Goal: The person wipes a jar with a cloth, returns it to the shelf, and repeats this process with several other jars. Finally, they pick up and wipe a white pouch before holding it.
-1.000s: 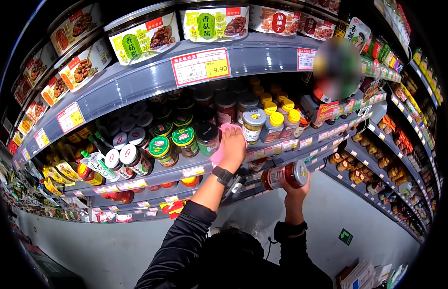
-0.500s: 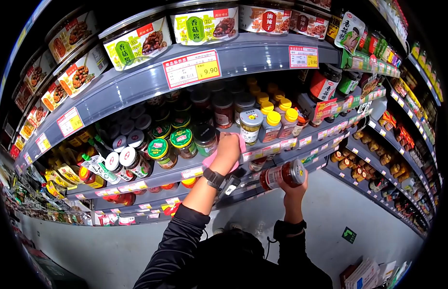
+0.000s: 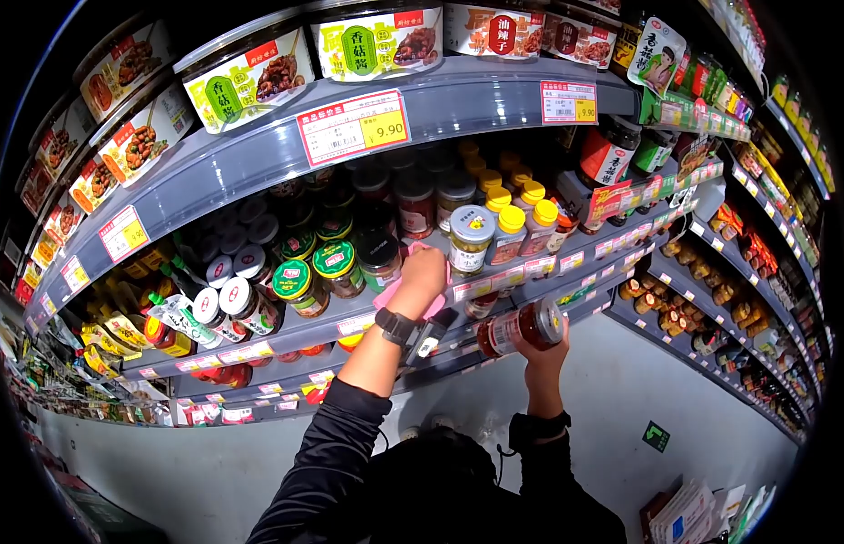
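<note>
My left hand (image 3: 423,276) is closed on a pink cloth (image 3: 388,295) and presses it at the front of the middle shelf. Just left of it stands a dark-lidded jar (image 3: 380,257); to its right is a silver-lidded jar (image 3: 471,238). In front of the shelf, my right hand (image 3: 544,352) grips a jar of red sauce (image 3: 520,328), tilted on its side with its silver lid to the right. A dark band is on each wrist.
Green-lidded jars (image 3: 297,285) and white-lidded jars (image 3: 249,302) line the shelf to the left, yellow-capped bottles (image 3: 511,233) to the right. Above juts an upper shelf edge (image 3: 476,91) with tubs (image 3: 379,43). Another shelf unit (image 3: 712,288) stands at the right. Below is grey floor (image 3: 612,399).
My left hand with the pink cloth has shifted slightly left and down along the shelf. My right hand and its jar have moved a little left. The view has turned slightly.
</note>
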Demonstrator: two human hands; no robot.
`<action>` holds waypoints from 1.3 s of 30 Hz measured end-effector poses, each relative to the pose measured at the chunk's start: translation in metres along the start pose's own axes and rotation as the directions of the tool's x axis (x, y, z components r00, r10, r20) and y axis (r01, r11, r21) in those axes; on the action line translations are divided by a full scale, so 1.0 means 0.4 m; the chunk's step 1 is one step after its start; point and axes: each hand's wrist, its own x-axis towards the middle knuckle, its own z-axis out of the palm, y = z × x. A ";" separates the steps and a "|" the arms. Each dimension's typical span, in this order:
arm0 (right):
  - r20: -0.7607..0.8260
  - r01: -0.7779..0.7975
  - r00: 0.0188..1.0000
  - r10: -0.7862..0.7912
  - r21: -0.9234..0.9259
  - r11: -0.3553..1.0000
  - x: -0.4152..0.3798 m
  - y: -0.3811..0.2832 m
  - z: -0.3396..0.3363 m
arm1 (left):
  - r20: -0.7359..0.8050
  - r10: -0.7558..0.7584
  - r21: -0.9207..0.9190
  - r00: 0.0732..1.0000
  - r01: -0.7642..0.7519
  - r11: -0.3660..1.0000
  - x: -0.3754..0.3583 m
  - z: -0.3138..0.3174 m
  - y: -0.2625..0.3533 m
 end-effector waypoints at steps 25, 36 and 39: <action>-0.010 -0.045 0.999 0.046 0.084 0.995 0.007 0.036 -0.003 | -0.435 0.034 -0.419 0.900 -0.236 0.877 -0.252 -0.117 0.024; 0.184 0.280 0.948 -0.261 -0.086 0.956 0.063 -0.007 0.204 | 0.083 -0.616 -0.986 0.783 -0.026 -0.166 -0.623 -0.075 -0.204; 0.192 0.427 0.898 -0.396 -0.166 0.889 0.094 0.030 0.303 | 0.098 -0.620 -0.985 0.779 -0.014 -0.173 -0.658 -0.047 -0.205</action>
